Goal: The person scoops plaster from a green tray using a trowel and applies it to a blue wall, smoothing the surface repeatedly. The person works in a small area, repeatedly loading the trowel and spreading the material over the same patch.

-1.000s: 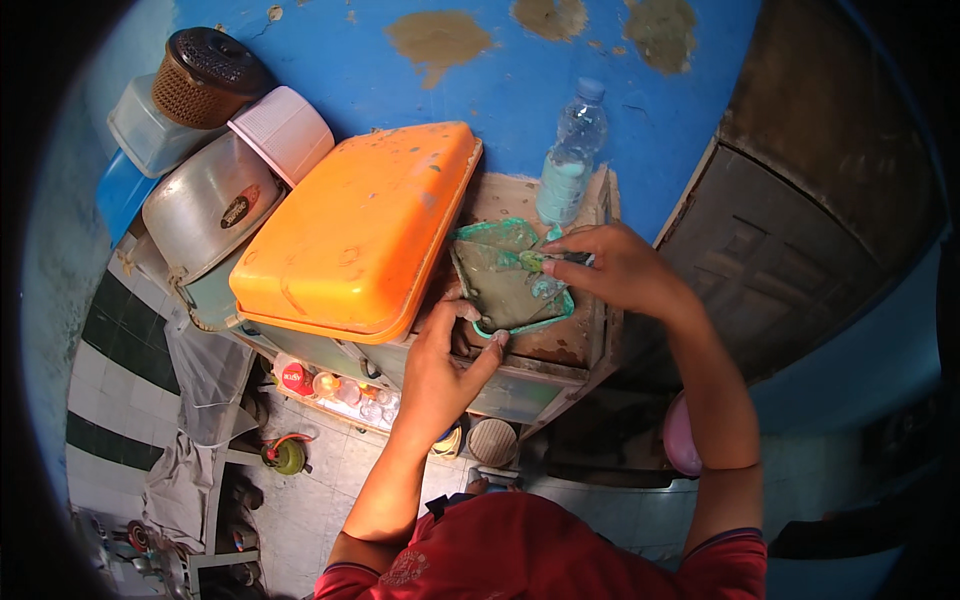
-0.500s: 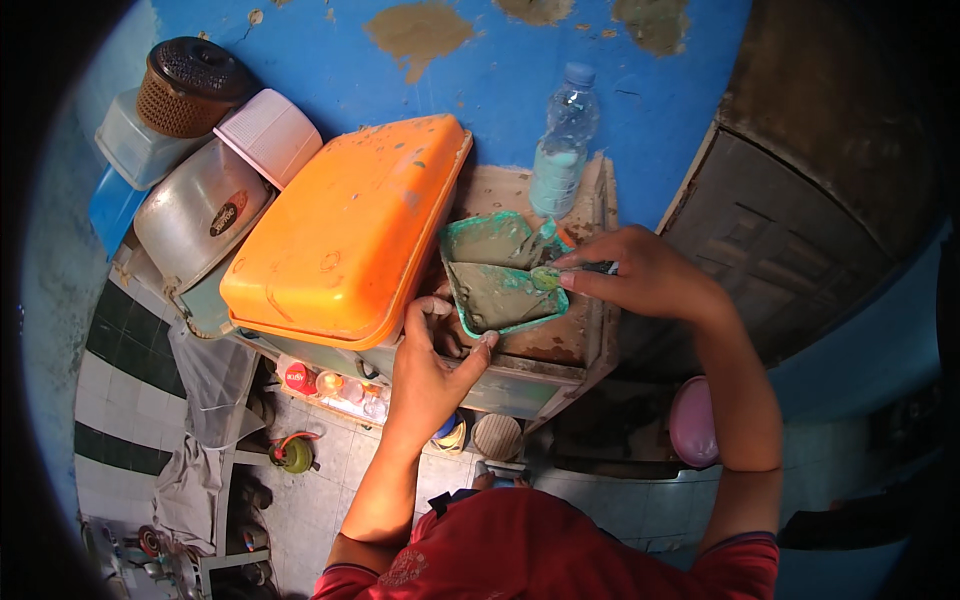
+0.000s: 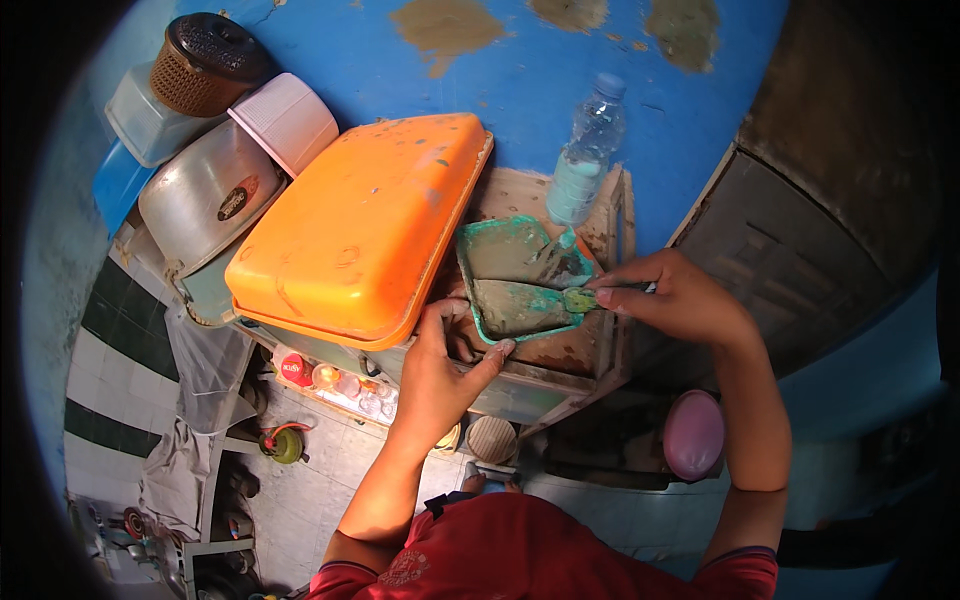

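A teal-green rectangular tray, smeared with grey paste, sits on a worn wooden top. My left hand grips its near-left corner, thumb at the front rim and fingers around the side. At the tray's right side my right hand pinches a paste-coated tool with a yellow-green part and dark handle; its working end lies in the paste, its exact shape unclear. Behind the tray stands a clear plastic bottle partly filled with pale turquoise liquid. A large orange plastic lid or tub lies just left.
Stacked at left are a metal pot, pink container and brown basket. A patched blue wall backs the worktop; a grey door is right. Below are glasses, a pink round object and green cylinder.
My right hand has moved right and down with the tool, which now sits at the tray's right edge. My left hand stays on the tray's corner.
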`<state>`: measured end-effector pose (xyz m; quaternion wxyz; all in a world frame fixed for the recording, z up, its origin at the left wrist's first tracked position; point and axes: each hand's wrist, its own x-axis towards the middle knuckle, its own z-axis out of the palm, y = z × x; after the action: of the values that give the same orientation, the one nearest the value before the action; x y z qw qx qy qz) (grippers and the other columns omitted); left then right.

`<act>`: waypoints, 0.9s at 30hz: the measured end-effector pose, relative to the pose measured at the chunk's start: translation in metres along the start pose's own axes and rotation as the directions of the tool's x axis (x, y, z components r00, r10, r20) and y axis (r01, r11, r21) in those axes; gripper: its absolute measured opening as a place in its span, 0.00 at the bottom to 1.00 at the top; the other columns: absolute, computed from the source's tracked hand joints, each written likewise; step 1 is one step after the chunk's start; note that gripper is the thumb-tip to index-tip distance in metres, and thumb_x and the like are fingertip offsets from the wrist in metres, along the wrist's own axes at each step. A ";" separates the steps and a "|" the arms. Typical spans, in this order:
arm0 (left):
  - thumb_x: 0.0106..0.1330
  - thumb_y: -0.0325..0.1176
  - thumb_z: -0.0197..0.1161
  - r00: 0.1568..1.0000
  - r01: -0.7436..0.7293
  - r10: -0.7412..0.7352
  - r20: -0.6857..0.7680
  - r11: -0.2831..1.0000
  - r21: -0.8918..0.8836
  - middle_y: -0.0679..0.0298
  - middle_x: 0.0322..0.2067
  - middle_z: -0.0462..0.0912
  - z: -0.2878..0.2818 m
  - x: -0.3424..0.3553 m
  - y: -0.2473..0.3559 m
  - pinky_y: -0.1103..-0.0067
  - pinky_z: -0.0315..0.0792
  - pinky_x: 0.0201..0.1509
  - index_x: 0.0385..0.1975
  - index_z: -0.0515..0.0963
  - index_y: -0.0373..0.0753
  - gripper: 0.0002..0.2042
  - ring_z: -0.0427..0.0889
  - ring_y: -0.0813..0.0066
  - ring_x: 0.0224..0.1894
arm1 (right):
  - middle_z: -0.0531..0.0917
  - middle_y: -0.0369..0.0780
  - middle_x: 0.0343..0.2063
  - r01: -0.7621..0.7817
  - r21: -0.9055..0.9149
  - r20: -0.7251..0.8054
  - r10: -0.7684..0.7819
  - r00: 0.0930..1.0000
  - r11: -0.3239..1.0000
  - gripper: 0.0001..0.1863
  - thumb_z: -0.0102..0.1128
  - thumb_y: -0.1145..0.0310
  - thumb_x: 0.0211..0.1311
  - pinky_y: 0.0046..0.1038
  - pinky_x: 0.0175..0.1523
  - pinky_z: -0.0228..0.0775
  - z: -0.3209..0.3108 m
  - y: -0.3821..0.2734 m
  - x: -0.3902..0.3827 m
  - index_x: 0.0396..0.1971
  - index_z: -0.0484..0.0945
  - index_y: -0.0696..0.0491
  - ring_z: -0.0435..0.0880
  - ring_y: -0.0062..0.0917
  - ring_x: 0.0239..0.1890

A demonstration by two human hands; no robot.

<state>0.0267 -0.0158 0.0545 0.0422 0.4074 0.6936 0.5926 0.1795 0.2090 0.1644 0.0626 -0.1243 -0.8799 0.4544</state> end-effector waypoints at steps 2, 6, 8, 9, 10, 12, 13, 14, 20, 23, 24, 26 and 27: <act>0.54 0.33 0.78 1.000 -0.001 0.001 0.000 1.000 0.026 0.62 0.27 0.77 -0.001 -0.001 0.000 0.77 0.71 0.32 0.47 0.68 0.34 0.26 0.74 0.74 0.27 | 0.82 0.32 0.22 -0.045 0.020 0.002 0.045 0.999 0.999 0.15 0.65 0.62 0.65 0.21 0.30 0.65 -0.002 -0.002 0.001 0.40 0.86 0.60 0.73 0.12 0.26; 0.53 0.34 0.78 1.000 -0.006 0.006 -0.002 0.999 0.048 0.61 0.25 0.76 -0.001 -0.001 -0.001 0.76 0.71 0.30 0.46 0.69 0.34 0.26 0.75 0.73 0.26 | 0.75 0.28 0.17 -0.154 0.062 -0.002 0.155 0.988 0.986 0.13 0.66 0.62 0.65 0.19 0.24 0.57 -0.006 -0.004 0.001 0.35 0.87 0.59 0.67 0.10 0.20; 0.53 0.35 0.78 1.000 -0.027 0.027 -0.009 0.999 0.040 0.61 0.25 0.76 -0.001 -0.001 -0.003 0.76 0.71 0.30 0.45 0.69 0.35 0.26 0.75 0.72 0.25 | 0.74 0.27 0.16 -0.179 0.110 -0.014 0.181 0.983 0.978 0.13 0.66 0.63 0.65 0.19 0.23 0.54 -0.005 -0.007 0.001 0.34 0.87 0.59 0.65 0.10 0.19; 0.53 0.35 0.78 1.000 -0.024 0.025 -0.012 0.999 0.039 0.60 0.25 0.76 -0.001 -0.001 -0.004 0.76 0.72 0.30 0.45 0.69 0.34 0.26 0.75 0.71 0.25 | 0.74 0.27 0.16 -0.189 0.130 -0.019 0.193 0.981 0.973 0.12 0.66 0.63 0.64 0.19 0.23 0.54 -0.005 -0.009 0.000 0.33 0.87 0.59 0.65 0.10 0.18; 0.54 0.35 0.78 1.000 -0.022 0.022 -0.015 0.999 0.038 0.60 0.25 0.76 -0.001 -0.001 -0.004 0.75 0.72 0.30 0.45 0.69 0.34 0.26 0.75 0.71 0.25 | 0.74 0.27 0.16 -0.199 0.150 -0.024 0.204 0.979 0.969 0.12 0.66 0.64 0.64 0.19 0.22 0.53 -0.006 -0.011 0.000 0.33 0.87 0.59 0.64 0.10 0.18; 0.54 0.36 0.78 0.999 -0.026 0.027 -0.017 0.999 0.040 0.60 0.25 0.76 -0.002 -0.002 -0.003 0.75 0.72 0.30 0.45 0.70 0.34 0.25 0.75 0.71 0.25 | 0.78 0.32 0.18 -0.285 0.237 -0.009 0.295 0.955 0.929 0.12 0.64 0.66 0.64 0.18 0.21 0.56 -0.010 -0.008 0.004 0.38 0.86 0.60 0.67 0.11 0.18; 0.54 0.36 0.78 0.999 -0.034 0.035 -0.017 0.999 0.043 0.59 0.25 0.76 -0.002 -0.002 -0.002 0.75 0.72 0.30 0.45 0.70 0.34 0.25 0.75 0.70 0.25 | 0.80 0.34 0.19 -0.325 0.278 0.000 0.338 0.941 0.904 0.12 0.64 0.68 0.64 0.17 0.21 0.57 -0.012 -0.005 0.005 0.40 0.86 0.60 0.69 0.12 0.17; 0.55 0.36 0.78 0.999 -0.041 0.042 -0.016 0.998 0.046 0.59 0.25 0.76 -0.003 -0.002 -0.001 0.75 0.72 0.30 0.45 0.70 0.34 0.25 0.75 0.70 0.25 | 0.79 0.32 0.19 -0.340 0.302 0.009 0.354 0.935 0.891 0.12 0.64 0.68 0.63 0.17 0.21 0.56 -0.013 -0.003 0.004 0.40 0.86 0.60 0.67 0.12 0.17; 0.55 0.36 0.77 0.998 -0.059 0.059 -0.003 0.998 0.036 0.58 0.27 0.76 -0.004 0.000 -0.002 0.74 0.72 0.30 0.44 0.70 0.33 0.24 0.75 0.68 0.24 | 0.78 0.30 0.19 -0.332 0.300 0.013 0.344 0.939 0.894 0.10 0.65 0.68 0.62 0.17 0.22 0.55 -0.012 -0.001 -0.006 0.37 0.87 0.59 0.65 0.11 0.17; 0.55 0.36 0.77 0.999 -0.045 0.045 -0.009 0.999 0.011 0.58 0.27 0.75 -0.004 -0.002 -0.002 0.74 0.72 0.30 0.44 0.70 0.33 0.24 0.74 0.68 0.25 | 0.79 0.32 0.19 -0.332 0.283 0.011 0.343 0.939 0.900 0.10 0.64 0.68 0.62 0.17 0.21 0.54 -0.008 -0.007 -0.009 0.36 0.86 0.59 0.66 0.11 0.17; 0.55 0.36 0.77 0.999 -0.051 0.051 -0.013 0.999 0.013 0.58 0.27 0.75 -0.005 -0.002 -0.002 0.74 0.72 0.30 0.44 0.70 0.33 0.24 0.74 0.67 0.25 | 0.80 0.33 0.20 -0.341 0.289 0.014 0.352 0.936 0.895 0.10 0.63 0.67 0.62 0.17 0.20 0.54 -0.008 -0.007 -0.010 0.36 0.86 0.59 0.66 0.11 0.17; 0.55 0.37 0.77 0.998 -0.062 0.062 -0.021 0.998 0.016 0.57 0.27 0.75 -0.006 -0.002 -0.002 0.74 0.72 0.30 0.44 0.70 0.33 0.24 0.75 0.67 0.25 | 0.80 0.35 0.20 -0.370 0.320 0.025 0.382 0.924 0.872 0.11 0.62 0.67 0.63 0.17 0.19 0.53 -0.008 -0.005 -0.012 0.36 0.86 0.59 0.67 0.12 0.17; 0.55 0.37 0.77 0.997 -0.073 0.073 -0.026 0.997 0.017 0.57 0.27 0.75 -0.005 -0.002 -0.003 0.73 0.71 0.30 0.44 0.70 0.33 0.24 0.75 0.66 0.25 | 0.81 0.36 0.20 -0.387 0.344 0.032 0.401 0.915 0.856 0.11 0.62 0.66 0.64 0.17 0.19 0.53 -0.008 -0.004 -0.014 0.36 0.86 0.59 0.67 0.12 0.16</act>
<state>0.0234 -0.0211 0.0528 0.0081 0.4249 0.6836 0.5935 0.1938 0.2093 0.1727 0.0066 -0.2981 -0.7415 0.6011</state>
